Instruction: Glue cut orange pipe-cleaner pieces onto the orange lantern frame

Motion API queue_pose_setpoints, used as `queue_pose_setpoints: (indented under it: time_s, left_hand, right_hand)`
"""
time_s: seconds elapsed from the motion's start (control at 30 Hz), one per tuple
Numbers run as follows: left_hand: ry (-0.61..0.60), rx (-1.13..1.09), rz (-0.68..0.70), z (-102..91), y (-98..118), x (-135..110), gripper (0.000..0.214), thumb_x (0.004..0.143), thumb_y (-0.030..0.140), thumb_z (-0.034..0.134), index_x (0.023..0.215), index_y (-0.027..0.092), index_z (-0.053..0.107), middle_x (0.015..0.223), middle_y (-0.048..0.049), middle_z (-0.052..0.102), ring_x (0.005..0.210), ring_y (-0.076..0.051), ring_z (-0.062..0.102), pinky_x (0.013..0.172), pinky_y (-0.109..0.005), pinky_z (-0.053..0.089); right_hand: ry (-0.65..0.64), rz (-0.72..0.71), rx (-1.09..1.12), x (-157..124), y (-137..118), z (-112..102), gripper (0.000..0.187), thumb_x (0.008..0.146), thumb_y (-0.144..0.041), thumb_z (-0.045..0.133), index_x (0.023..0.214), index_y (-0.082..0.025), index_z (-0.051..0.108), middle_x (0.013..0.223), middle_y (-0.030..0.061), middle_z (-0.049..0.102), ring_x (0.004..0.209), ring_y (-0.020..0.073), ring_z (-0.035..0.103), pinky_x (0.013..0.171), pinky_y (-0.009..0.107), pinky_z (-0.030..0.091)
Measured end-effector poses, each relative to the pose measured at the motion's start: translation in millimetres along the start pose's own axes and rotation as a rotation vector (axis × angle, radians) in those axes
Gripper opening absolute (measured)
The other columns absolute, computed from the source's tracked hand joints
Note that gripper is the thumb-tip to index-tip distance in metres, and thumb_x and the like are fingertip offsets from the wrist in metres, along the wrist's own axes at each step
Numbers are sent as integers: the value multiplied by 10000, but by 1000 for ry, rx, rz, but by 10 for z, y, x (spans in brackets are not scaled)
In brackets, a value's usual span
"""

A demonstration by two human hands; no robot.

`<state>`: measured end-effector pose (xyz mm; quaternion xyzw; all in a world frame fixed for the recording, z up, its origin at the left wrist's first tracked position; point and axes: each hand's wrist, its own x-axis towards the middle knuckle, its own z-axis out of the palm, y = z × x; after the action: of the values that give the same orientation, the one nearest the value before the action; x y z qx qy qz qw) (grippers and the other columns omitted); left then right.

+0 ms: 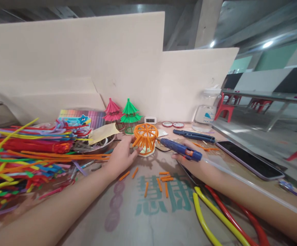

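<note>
An orange round frame of pipe cleaners, with spokes across its top, stands on a small pale base. My left hand grips it low on its left side, fingertips partly hidden behind it. In my right hand is a blue hot glue gun, its nozzle at the frame's right side; I cannot tell whether they touch. A long clear glue stick runs back from the gun over my forearm. Several short orange pipe-cleaner pieces lie on the table in front.
Colourful pipe cleaners pile up at left, by a marker set. Behind stand pink and green towers and a small clock. At right are a cutter, phone, bottle and yellow-handled pliers.
</note>
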<state>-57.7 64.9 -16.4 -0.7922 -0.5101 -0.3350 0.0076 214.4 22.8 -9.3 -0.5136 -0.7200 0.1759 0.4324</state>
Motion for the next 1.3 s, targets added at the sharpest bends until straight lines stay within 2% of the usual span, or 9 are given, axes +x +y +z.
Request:
queue_pose_setpoints:
  time_s: [0.27,0.6,0.73,0.87,1.13,1.3]
  left_hand:
    - [9,4,-15,10,-5,6,447,873,455,522,1201,151,521,1203,-148,626,1143,-305,597,967,-446,488]
    - [19,7,-31,20,-22,2,442,861,463,545,1199,179,535,1204,-129,637,1142,-295,604,969,-432,493]
    - [11,14,-23,12,-11,7,445,866,459,538,1205,171,530,1207,-130,635,1134,-295,606,963,-432,495]
    - [3,31,21,0,0,5,437,880,452,521,1205,160,526,1216,-136,628,1138,-296,598,971,-439,486]
    - [-17,32,51,-28,26,-3,404,887,417,517,1195,157,524,1198,-141,631,1106,-294,599,953,-443,478]
    - [-18,19,47,-36,42,8,396,875,390,524,1186,145,530,1182,-143,633,1108,-298,595,953,-448,473]
  right_hand:
    - [3,35,-29,-7,-25,-18,209,769,-429,651,767,-239,563,630,-43,556,614,161,522,577,263,381]
    - [29,9,-51,-8,-34,-35,199,760,-419,656,760,-238,575,617,-39,589,594,165,547,564,266,401]
    - [6,-49,-12,-5,-10,-39,160,779,-401,654,808,-249,615,722,-12,680,673,187,618,599,275,441]
    - [-3,-49,26,-9,-8,-38,127,787,-371,647,843,-259,629,804,0,721,760,205,659,619,278,463]
    - [30,-49,-1,-15,-73,-50,174,767,-406,653,806,-249,590,688,-21,648,656,184,597,603,281,442]
    - [68,-61,39,-25,-52,-50,233,762,-399,667,921,-243,601,849,7,694,750,193,623,680,293,457]
